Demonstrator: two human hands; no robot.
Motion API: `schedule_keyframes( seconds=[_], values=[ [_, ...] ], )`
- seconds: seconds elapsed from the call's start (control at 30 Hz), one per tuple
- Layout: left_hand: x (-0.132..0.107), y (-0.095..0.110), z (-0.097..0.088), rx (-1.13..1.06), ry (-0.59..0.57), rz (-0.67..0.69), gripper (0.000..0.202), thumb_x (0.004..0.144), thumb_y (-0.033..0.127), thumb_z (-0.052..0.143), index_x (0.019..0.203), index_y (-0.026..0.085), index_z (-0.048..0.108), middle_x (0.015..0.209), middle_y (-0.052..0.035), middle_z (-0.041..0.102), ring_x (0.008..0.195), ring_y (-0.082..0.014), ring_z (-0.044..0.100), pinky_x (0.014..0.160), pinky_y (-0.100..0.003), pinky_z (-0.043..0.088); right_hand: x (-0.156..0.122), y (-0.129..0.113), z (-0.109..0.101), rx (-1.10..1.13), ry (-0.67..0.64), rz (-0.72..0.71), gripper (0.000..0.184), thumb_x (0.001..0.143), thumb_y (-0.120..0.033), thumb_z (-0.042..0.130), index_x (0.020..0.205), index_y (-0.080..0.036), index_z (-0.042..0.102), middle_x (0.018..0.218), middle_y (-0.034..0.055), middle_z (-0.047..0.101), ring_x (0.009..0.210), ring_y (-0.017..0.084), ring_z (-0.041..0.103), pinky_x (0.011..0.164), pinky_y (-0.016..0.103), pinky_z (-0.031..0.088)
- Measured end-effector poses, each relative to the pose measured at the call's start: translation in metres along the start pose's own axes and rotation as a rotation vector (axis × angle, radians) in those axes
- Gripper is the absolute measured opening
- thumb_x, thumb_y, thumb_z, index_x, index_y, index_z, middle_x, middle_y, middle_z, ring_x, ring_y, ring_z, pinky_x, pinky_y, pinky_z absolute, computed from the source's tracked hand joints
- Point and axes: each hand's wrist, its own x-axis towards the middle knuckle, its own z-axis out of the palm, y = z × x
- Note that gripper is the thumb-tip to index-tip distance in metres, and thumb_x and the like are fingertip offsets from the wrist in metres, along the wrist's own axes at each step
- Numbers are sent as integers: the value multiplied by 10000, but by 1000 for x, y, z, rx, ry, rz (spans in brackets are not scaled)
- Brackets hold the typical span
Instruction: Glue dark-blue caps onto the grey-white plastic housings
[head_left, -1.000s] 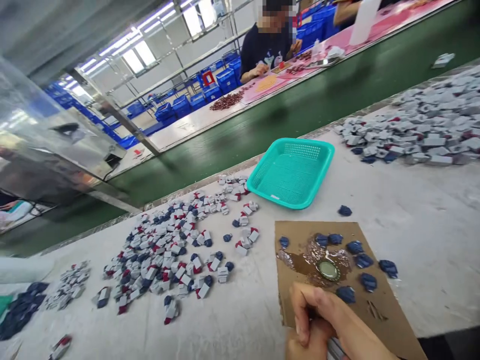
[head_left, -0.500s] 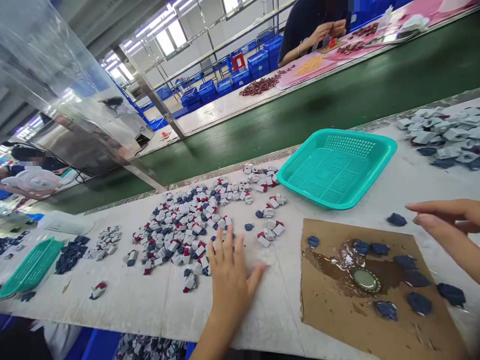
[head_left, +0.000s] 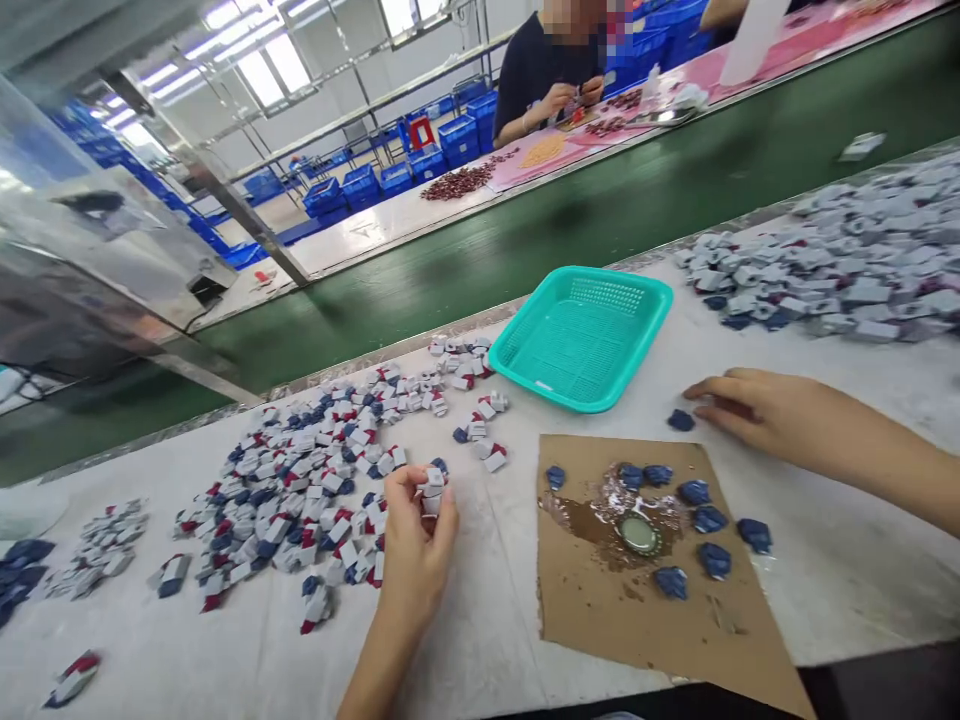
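One small grey-and-blue piece (head_left: 434,481), centre of frame, grasped between thumb and fingers of the left hand (head_left: 412,545). Handling, by its look: light, stiff, blocky; best held across the flat grey sides. Table (head_left: 495,590): near edge lies along the bottom of the frame; a pale strip right of the left hand gives room to move. Cardboard sheet (head_left: 600,612), lower right, reaches that near edge; bears a wet patch (head_left: 592,522), probably slippery, around a round disc (head_left: 638,535). Right hand (head_left: 765,412), right of frame: fingers bent and parted, nothing seen between them; tips just beside a dark blue lump (head_left: 681,420), contact uncertain. Lump: likely light; sides suit a pinch. Heap of mixed pieces (head_left: 300,490), left of centre, limits leftward travel. Green basket (head_left: 585,350), above the cardboard, shallow. Beyond: table's far edge, then a dark green strip (head_left: 420,280).
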Motion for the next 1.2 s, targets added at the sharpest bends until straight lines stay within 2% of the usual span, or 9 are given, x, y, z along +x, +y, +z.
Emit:
schedule_keyframes(
  seconds=[0.13, 0.3, 0.47, 0.6, 0.73, 0.83, 0.9, 1.07, 1.2],
  values=[
    [-5, 9, 11, -130, 31, -125, 274, 904, 381, 612, 1064, 246, 435, 977, -16, 498, 705, -132, 475, 569, -220, 404, -10, -24, -12, 44, -100, -70, 489, 943, -470, 341, 1198, -218, 673, 1031, 97, 711, 762, 208, 677, 622, 323, 479],
    [-11, 31, 19, -348, -13, -289, 227, 930, 399, 567, 1066, 260, 451, 822, 40, 437, 563, -99, 335, 471, -193, 278, -8, -36, -10, 103, -154, -133, 372, 885, -446, 431, 991, -196, 687, 884, 94, 663, 657, 195, 606, 581, 304, 400],
    [-25, 48, 26, -504, 21, -341, 219, 893, 366, 620, 994, 253, 462, 805, 45, 463, 569, -82, 356, 464, -152, 287, 3, -35, -8, 186, -73, -60, 190, 810, -342, 465, 771, -193, 577, 797, 103, 617, 620, 194, 503, 556, 312, 301],
    [-39, 50, 33, -546, 9, -403, 249, 867, 396, 658, 974, 246, 492, 854, 30, 507, 539, -61, 356, 444, -148, 291, 1, -33, -20, 383, -16, 92, 230, 819, -361, 448, 877, -198, 600, 854, 108, 648, 701, 206, 551, 600, 319, 387],
    [-43, 50, 39, -585, -20, -439, 271, 854, 423, 677, 955, 238, 506, 846, 29, 506, 543, -61, 384, 436, -146, 325, -14, -46, -36, 675, -96, 245, 496, 880, -583, 381, 1015, -181, 637, 660, 28, 524, 541, 153, 475, 506, 296, 414],
    [-42, 51, 42, -603, -39, -458, 302, 838, 428, 701, 952, 234, 499, 825, 33, 503, 548, -63, 390, 442, -149, 333, -27, -60, -44, 855, -166, 283, 668, 790, -773, 487, 1059, -187, 660, 682, 19, 533, 536, 138, 484, 496, 293, 442],
    [-41, 52, 43, -609, -57, -468, 300, 846, 426, 692, 959, 234, 492, 822, 38, 509, 541, -58, 390, 449, -150, 337, -34, -66, -46, 932, -213, 288, 719, 725, -823, 570, 1060, -197, 679, 698, 33, 575, 542, 143, 513, 495, 297, 460],
    [-43, 52, 44, -602, -87, -458, 287, 860, 430, 676, 963, 242, 483, 856, 28, 533, 546, -65, 410, 449, -163, 344, -50, -77, -46, 1069, -373, 226, 564, 729, -684, 748, 1047, -219, 722, 716, 43, 652, 606, 166, 620, 567, 297, 533],
    [-45, 49, 44, -615, -76, -474, 306, 850, 433, 690, 968, 245, 480, 841, 24, 520, 603, -87, 442, 440, -149, 340, -61, -85, -48, 1133, -446, 122, 446, 795, -608, 736, 1068, -255, 728, 761, 36, 668, 646, 171, 671, 542, 256, 526]
  ],
)
